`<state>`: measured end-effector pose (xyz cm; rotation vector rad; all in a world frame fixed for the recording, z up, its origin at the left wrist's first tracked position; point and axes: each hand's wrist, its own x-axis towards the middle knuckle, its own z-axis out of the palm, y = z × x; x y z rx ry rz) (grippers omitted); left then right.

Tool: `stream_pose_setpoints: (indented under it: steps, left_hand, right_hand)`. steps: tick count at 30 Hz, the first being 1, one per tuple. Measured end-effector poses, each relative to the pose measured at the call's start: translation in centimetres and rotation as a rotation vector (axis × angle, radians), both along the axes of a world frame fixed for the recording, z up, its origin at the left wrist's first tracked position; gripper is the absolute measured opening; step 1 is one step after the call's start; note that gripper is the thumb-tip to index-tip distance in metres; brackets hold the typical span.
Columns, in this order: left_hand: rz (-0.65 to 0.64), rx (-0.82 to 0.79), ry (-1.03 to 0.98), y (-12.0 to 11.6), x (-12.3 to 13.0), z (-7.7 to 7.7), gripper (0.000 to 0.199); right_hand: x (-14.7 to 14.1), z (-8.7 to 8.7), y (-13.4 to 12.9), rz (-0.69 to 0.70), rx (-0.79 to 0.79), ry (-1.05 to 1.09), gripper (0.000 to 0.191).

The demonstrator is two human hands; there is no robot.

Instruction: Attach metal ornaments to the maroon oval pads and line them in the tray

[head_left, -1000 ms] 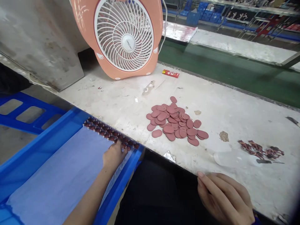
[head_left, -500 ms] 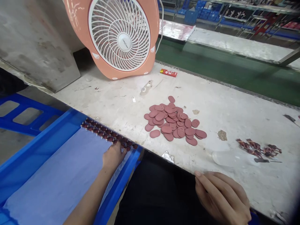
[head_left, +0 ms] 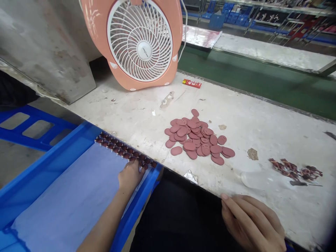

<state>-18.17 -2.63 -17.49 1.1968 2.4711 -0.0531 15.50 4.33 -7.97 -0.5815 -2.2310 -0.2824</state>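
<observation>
My left hand [head_left: 130, 174] reaches into a blue tray [head_left: 147, 196]. Its fingers are closed on a small dark red figure with a pale metal bit, at the near end of the packed rows of such figures [head_left: 115, 145]. The fingertips partly hide that piece. At the table's front edge rests my right hand [head_left: 253, 222], fingers pressed together and bent. Its palm side is hidden, so I cannot see whether anything is inside. A loose pile of flat oval reddish pieces [head_left: 190, 145], some with small holes, lies on the table between and beyond my hands.
A pink fan [head_left: 144, 50] stands at the back of the white table [head_left: 136, 122], by a grey metal box [head_left: 52, 52]. A red packet [head_left: 192, 83] lies near it. To the right are several dark red figures [head_left: 288, 169] and a thin dark tool [head_left: 298, 183]. White sheeting [head_left: 70, 196] lines the tray.
The whole view has shifted slightly, so things appear a little further right and lower. My left hand stays at the end of the rows, and my right hand keeps its pose.
</observation>
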Motion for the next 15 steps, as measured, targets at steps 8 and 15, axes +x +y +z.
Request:
stream_pose_setpoints:
  steps: [8, 15]
  left_hand:
    - [0.035, 0.037, 0.009, 0.7, 0.3, 0.1, 0.031]
    - [0.040, 0.070, 0.013, 1.4, 0.4, -0.7, 0.030]
  right_hand:
    - [-0.2, 0.9, 0.3, 0.044, 0.010, -0.042, 0.023]
    - [-0.7, 0.7, -0.2, 0.012, -0.056, 0.006, 0.029]
